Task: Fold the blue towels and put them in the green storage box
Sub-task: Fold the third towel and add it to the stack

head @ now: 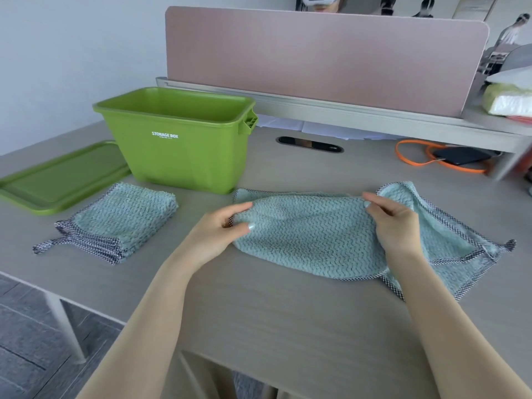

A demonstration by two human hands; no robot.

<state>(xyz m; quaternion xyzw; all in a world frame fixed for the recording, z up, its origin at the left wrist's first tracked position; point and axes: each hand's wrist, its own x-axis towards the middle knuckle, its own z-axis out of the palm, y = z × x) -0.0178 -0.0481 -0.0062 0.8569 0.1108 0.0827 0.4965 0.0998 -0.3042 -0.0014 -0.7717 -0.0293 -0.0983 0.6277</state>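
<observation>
A light blue towel [311, 234] with a checked border lies half folded in the middle of the table. My left hand [221, 228] pinches its left end between thumb and fingers. My right hand [394, 223] grips the upper fold near the towel's right side. A second blue towel [123, 217], folded into a small stack with its hanging loop at the front left, lies on the table to the left. The green storage box [178, 151] stands open behind the towels, apart from both.
The box's green lid [57, 182] lies flat at the far left by the table edge. A pink desk divider [325, 59] runs along the back. An orange cable [417, 159] and a black device [460, 155] sit at the back right. A cable slot [311, 144] is behind the towel.
</observation>
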